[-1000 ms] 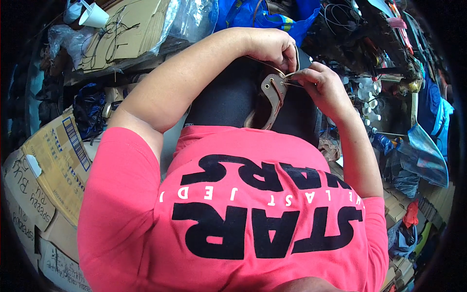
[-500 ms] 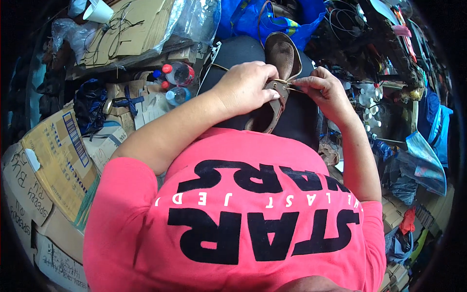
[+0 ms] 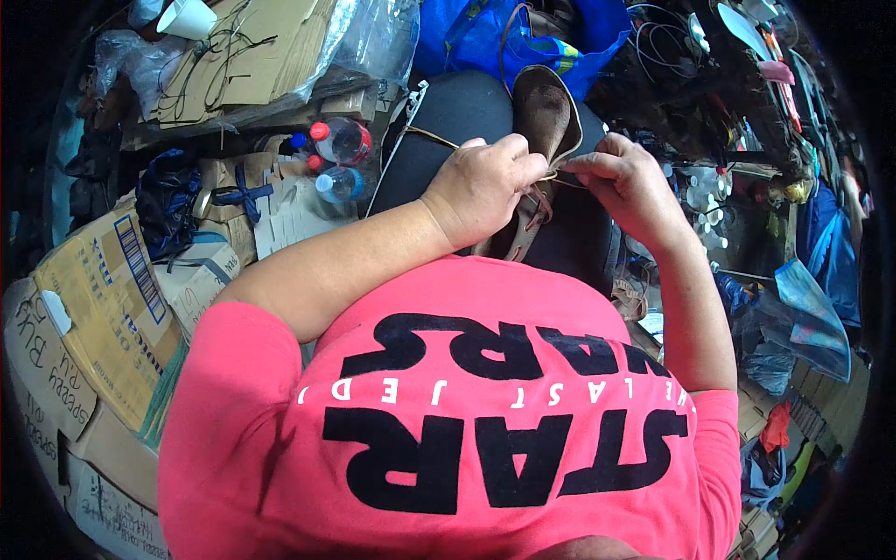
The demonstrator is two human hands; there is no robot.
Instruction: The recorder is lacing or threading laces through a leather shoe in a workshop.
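Observation:
A brown leather shoe [image 3: 543,112] lies across my dark-trousered lap, its opening facing up. My left hand [image 3: 485,187] is closed in a fist over the shoe's middle, gripping a thin tan lace [image 3: 429,136] that also runs out leftward over my thigh. My right hand [image 3: 621,177] pinches the lace between thumb and forefinger, just right of the shoe. Both hands meet close to the lace crossing at the eyelets. The left hand covers part of the shoe's front and eyelets.
A blue bag [image 3: 588,56] sits beyond my knees. On the left are plastic bottles [image 3: 338,185], stacked flat cardboard [image 3: 238,75] and a large cardboard box [image 3: 107,308]. Cables [image 3: 658,47], small white containers [image 3: 707,196] and plastic bags [image 3: 793,308] crowd the right.
My left hand has turned into a fist and shifted right over the shoe, covering the eyelets it had left showing. The right hand stays pinched close by.

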